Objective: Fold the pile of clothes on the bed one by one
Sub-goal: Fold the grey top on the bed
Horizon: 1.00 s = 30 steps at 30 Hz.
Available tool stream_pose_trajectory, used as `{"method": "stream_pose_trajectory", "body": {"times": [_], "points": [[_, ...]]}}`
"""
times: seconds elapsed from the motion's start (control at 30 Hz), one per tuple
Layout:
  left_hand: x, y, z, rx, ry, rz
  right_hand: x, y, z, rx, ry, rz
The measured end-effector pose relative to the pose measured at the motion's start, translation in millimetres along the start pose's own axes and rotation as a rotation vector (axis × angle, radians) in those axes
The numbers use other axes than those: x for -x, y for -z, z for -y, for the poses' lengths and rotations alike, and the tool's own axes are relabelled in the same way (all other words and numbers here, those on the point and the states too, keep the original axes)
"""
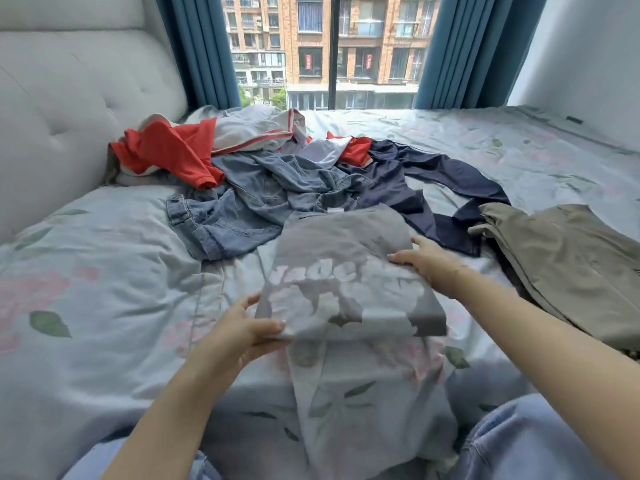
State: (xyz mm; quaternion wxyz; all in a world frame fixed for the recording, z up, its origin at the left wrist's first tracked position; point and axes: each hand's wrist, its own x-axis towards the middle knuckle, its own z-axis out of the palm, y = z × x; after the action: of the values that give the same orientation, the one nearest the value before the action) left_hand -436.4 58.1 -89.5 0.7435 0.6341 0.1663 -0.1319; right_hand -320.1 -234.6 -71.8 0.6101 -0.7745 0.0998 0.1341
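A grey T-shirt (341, 268) with pale lettering is folded into a narrow rectangle in the middle of the bed. My left hand (247, 329) grips its near left corner, thumb on top and fingers underneath, and lifts that end off the cover. My right hand (424, 258) lies flat on the shirt's right edge with the fingers straight. Behind it is the unfolded pile: blue denim clothes (263, 199), a red and white garment (180, 150), and a navy garment (426, 178).
Folded khaki trousers (568, 261) lie on the right side of the bed. The floral bed cover (104, 271) spreads all around. A padded headboard (62, 109) stands at the left, a window with blue curtains (204, 50) behind. My knees are at the bottom edge.
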Motion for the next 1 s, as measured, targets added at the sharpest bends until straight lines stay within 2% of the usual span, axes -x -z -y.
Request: {"method": "stream_pose_trajectory", "body": {"times": [0.03, 0.1, 0.17, 0.23, 0.33, 0.43, 0.63, 0.73, 0.83, 0.9, 1.0], "points": [[0, -4, 12, -0.083, 0.063, -0.017, -2, 0, -23, 0.061, -0.043, -0.025], [-3, -14, 29, -0.158, 0.14, -0.044, -6, 3, -60, 0.012, -0.096, -0.047], [-10, -19, 35, -0.102, 0.152, -0.139, -3, 3, -74, -0.086, -0.104, -0.091], [-16, -18, 38, -0.069, 0.144, -0.217, 4, 1, -82, -0.052, -0.086, -0.109], [-22, -14, 47, -0.176, 0.099, -0.221, 16, -6, -96, 0.026, 0.001, -0.142], [-20, -9, 52, -0.178, 0.109, -0.226, 21, -2, -98, -0.024, 0.011, -0.105], [-30, 6, 41, -0.155, 0.183, -0.19, 14, 0, -98, -0.112, -0.074, -0.033], [-47, 4, 18, 0.03, 0.218, -0.018, 3, -2, -91, -0.173, -0.15, 0.048], [-64, -5, 2, 0.043, 0.247, 0.085, -6, -9, -79, -0.235, -0.151, 0.13], [-77, -11, -3, 0.013, 0.267, 0.094, -12, -14, -75, -0.221, -0.117, 0.182], [-99, -21, -11, -0.015, 0.193, 0.049, -20, -18, -74, -0.222, -0.107, 0.235]]}}
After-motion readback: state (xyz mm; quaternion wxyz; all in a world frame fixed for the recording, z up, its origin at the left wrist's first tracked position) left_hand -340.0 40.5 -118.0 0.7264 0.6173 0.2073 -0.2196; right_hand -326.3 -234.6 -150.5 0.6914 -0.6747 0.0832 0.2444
